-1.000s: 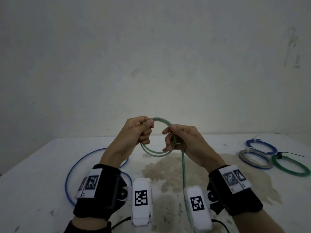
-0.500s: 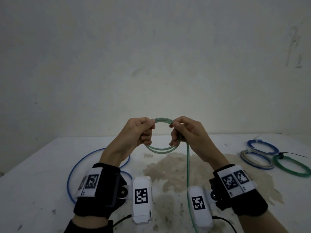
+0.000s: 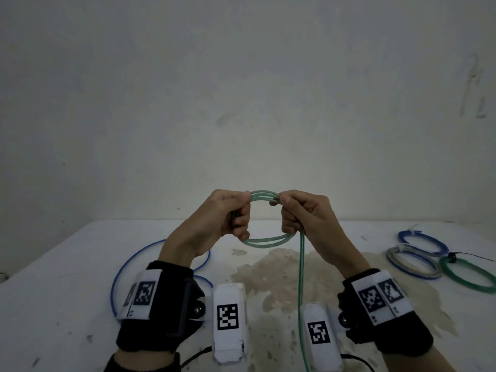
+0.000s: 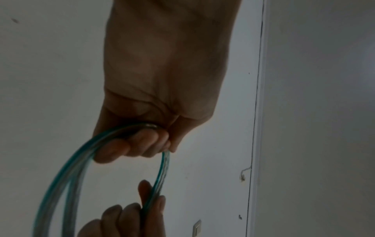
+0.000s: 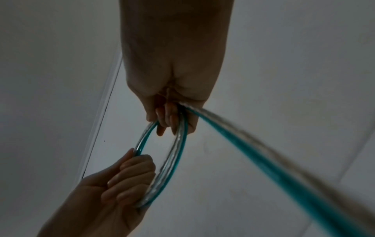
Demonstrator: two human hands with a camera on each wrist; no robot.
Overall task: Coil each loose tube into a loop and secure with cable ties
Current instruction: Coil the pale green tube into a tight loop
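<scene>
Holding a green tube coiled in a small upright loop above the counter, I see my left hand curled round its left side and my right hand pinching the right. The uncoiled tail hangs straight down from my right hand toward me. A loose blue tube lies left; three tied coils sit far right, before a bare pale wall.

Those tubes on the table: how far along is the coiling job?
Done: three coils lie at the table's right, at least the green one with a cable tie.

In hand: the left hand and right hand hold a green tube wound into a few turns; its loose tail hangs toward the person, so winding isn't finished and no tie is on.

Left: a blue tube lies loose behind the left wrist.
</scene>
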